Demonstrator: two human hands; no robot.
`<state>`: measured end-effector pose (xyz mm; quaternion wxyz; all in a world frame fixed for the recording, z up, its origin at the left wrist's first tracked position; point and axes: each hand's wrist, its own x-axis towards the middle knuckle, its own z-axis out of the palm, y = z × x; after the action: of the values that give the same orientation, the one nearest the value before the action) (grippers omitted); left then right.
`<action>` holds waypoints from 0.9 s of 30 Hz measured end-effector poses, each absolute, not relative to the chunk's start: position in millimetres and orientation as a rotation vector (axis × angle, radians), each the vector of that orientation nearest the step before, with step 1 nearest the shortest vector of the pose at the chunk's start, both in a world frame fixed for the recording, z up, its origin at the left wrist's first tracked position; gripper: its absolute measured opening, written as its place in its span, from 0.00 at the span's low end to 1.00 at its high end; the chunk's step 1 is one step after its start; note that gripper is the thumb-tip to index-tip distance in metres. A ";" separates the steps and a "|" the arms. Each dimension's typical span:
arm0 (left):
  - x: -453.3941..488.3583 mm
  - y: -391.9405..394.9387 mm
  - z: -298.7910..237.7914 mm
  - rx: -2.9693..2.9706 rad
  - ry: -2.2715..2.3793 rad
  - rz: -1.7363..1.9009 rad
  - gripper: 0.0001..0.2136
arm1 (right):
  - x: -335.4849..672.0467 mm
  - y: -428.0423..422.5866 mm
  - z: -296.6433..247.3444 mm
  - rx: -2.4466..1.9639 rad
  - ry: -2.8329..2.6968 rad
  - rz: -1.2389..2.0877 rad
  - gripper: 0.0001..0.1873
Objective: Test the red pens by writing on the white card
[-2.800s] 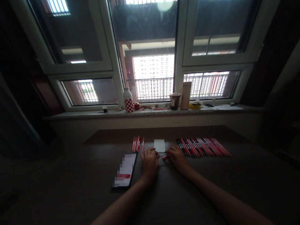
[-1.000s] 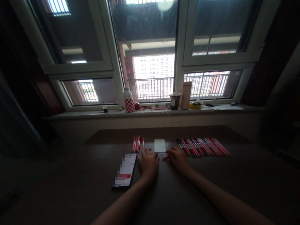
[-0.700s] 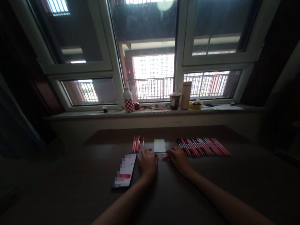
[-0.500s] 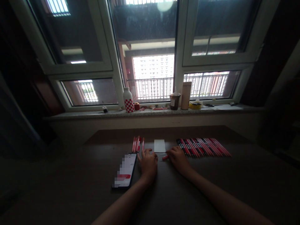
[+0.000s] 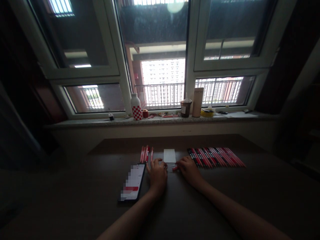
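My left hand rests on the dark table with its fingers bent down, just right of a phone. Its fingertips are at a thin, pale strip that spans toward my other hand; what they pinch is too small to make out. Opposite it, my right hand is closed, fingertips together at a short red piece that looks like part of a pen. A white paper square lies just beyond both hands. Past the left fingers stand out a few red pens and a single one.
Many red and black pens lie side by side in a row on the right of the table. On the windowsill stand a checkered bottle, a drink cup, a tan flask and a yellow tape roll.
Both hands keep nearly the same pose and place. The whole view has shifted very slightly; nothing else has visibly moved.
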<state>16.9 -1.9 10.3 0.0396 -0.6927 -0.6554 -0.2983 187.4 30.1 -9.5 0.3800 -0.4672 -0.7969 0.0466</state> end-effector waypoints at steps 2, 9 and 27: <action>17.3 -2.5 11.9 -2.128 -2.009 -0.922 0.07 | 187.1 29.6 -8.7 -1.179 -2.042 0.125 0.10; 16.6 -1.5 10.3 -2.142 -2.002 -0.931 0.07 | 187.0 30.9 -10.2 -1.161 -2.050 0.125 0.10; 16.6 -1.9 8.4 -2.168 -2.004 -0.965 0.07 | 187.0 31.2 -11.0 -1.170 -2.055 0.132 0.10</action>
<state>16.6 -1.9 8.4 0.0178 -0.6980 -0.6450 -0.3107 187.0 31.2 -11.0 0.3772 -0.4575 -0.8036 0.0516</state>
